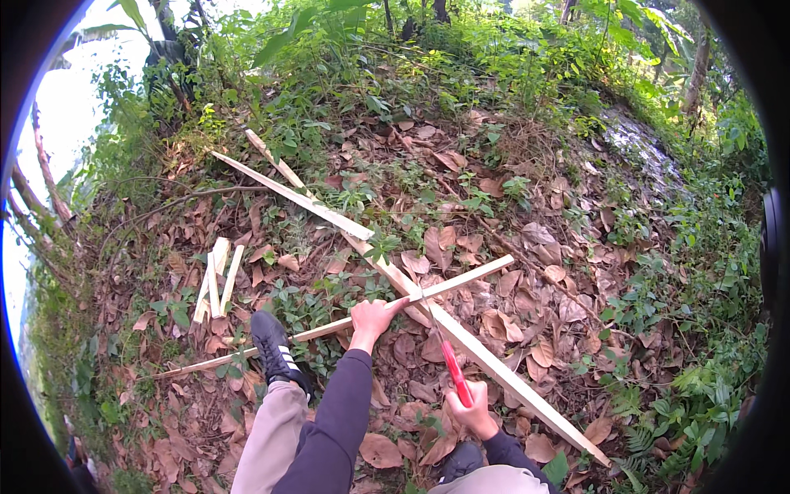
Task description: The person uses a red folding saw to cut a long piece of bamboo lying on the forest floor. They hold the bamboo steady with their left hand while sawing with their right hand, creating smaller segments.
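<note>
My left hand [374,321] is closed around a slim, pale wooden strip [474,277], close to where it lies across a longer, thicker wooden length [514,380]. In my right hand [474,412] is a saw with a red handle [456,372]. Its narrow blade reaches up to the strip at the crossing, just right of my left hand; whether the teeth have cut in is too small to tell. My left shoe [273,350], black with white stripes, rests on or against the strip's left part.
Another pale wooden length [296,196] lies over the long one's far part. Several short wooden pieces [216,280] sit to the left. Dry brown leaves and low green plants cover the sloping ground. A thin branch [527,258] lies at the right, and a grey rock [638,148] beyond.
</note>
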The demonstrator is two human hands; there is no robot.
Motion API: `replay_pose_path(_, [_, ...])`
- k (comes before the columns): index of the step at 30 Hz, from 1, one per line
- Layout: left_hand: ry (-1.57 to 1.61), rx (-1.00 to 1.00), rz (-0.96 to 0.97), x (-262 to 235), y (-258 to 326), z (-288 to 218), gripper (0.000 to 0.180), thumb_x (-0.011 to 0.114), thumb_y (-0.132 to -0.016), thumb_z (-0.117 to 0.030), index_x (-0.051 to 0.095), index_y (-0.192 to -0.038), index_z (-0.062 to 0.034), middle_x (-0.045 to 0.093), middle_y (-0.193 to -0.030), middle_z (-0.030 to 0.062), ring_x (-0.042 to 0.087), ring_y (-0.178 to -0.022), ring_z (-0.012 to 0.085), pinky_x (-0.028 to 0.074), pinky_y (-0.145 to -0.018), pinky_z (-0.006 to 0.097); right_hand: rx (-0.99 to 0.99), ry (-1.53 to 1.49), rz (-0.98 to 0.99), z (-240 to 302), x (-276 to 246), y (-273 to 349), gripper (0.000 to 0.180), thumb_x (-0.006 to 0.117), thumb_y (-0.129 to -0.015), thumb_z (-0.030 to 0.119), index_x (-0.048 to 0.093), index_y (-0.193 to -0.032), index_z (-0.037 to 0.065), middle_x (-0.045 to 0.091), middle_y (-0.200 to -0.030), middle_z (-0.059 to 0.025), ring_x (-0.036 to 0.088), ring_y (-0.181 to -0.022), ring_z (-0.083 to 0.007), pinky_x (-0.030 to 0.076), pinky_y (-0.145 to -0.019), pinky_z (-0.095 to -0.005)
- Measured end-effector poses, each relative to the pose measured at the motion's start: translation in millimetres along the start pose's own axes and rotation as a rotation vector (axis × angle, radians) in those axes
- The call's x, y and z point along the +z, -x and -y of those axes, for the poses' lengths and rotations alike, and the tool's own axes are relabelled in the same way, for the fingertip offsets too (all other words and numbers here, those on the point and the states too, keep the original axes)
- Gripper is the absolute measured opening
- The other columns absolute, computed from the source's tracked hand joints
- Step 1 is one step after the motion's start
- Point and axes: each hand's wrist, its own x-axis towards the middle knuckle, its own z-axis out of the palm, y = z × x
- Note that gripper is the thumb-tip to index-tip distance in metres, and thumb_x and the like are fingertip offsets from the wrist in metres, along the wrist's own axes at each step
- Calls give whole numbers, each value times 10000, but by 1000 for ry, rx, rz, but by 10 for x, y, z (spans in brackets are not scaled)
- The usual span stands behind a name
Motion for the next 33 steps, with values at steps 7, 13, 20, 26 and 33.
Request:
replay_pose_path(7, [-53, 26, -24, 76, 1, 99, 865, 376, -826, -858, 766, -726, -91, 691, -682, 182, 701, -680, 360, 541, -625, 459, -33, -37, -63, -107, 424, -745, 313, 636, -803, 74, 429, -572, 33, 406, -482, 12, 344, -458, -55, 269, -424, -296])
replay_pose_path(13, [-12, 54, -50, 62, 8, 36, 867, 394, -815, -862, 764, -731, -82, 689, -674, 187, 702, -674, 357, 541, -630, 454, -56, -24, -64, 71, 177, 67, 326, 663, -767, 82, 426, -544, 59, 395, -462, 9, 359, -415, -59, 295, -421, -300])
replay_pose_path(20, [-27, -1, -18, -18, 21, 44, 843, 430, -812, -851, 762, -713, -83, 669, -620, 180, 694, -632, 354, 539, -609, 442, -23, -79, -100, -147, 532, -938, 318, 660, -806, 89, 438, -584, 35, 409, -480, 14, 349, -460, -57, 273, -429, -311])
replay_pose_path(26, [4, 22, -23, 15, -12, 9, 890, 371, -817, -870, 770, -735, -79, 695, -685, 180, 700, -703, 370, 549, -668, 450, -76, -3, -52, -163, 159, 154, 312, 663, -749, 71, 431, -542, 66, 398, -454, -15, 388, -386, -97, 307, -416, -308])
replay_pose_path(33, [-15, -38, 58, -61, 47, 26, 876, 369, -834, -854, 763, -739, -77, 710, -733, 174, 705, -743, 368, 544, -683, 459, -32, -1, -79, -143, 409, -585, 291, 659, -788, 93, 471, -575, 32, 445, -466, -61, 414, -407, -112, 333, -429, -335])
